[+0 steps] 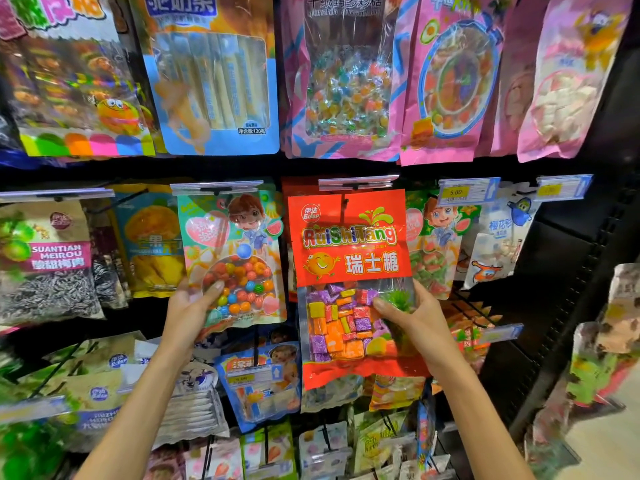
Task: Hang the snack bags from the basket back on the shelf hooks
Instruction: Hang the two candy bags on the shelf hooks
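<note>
Head view: my right hand grips the red candy bag by its right edge up at a shelf hook, my left hand pinches the gumball bag low down; both seem slick, floppy and bottom-heavy, so holding nearer the top suits.

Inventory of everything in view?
red candy bag: 1, red, middle row centre
gumball bag: 1, teal and pink, left of the red candy bag
plum bag: 1, green and pink, far left
mango bag: 1, blue and yellow, left of the gumball bag
watermelon bag: 1, green, right of the red candy bag
top-row bags: about five, blue and pink, upper row
lower bags: many, mixed colours, below the hands
price tag: 1 legible, yellow, above the watermelon bag
shelf: 1, black, right side
left hand: 1, grips the gumball bag's lower left
right hand: 1, grips the red candy bag's right edge
</note>
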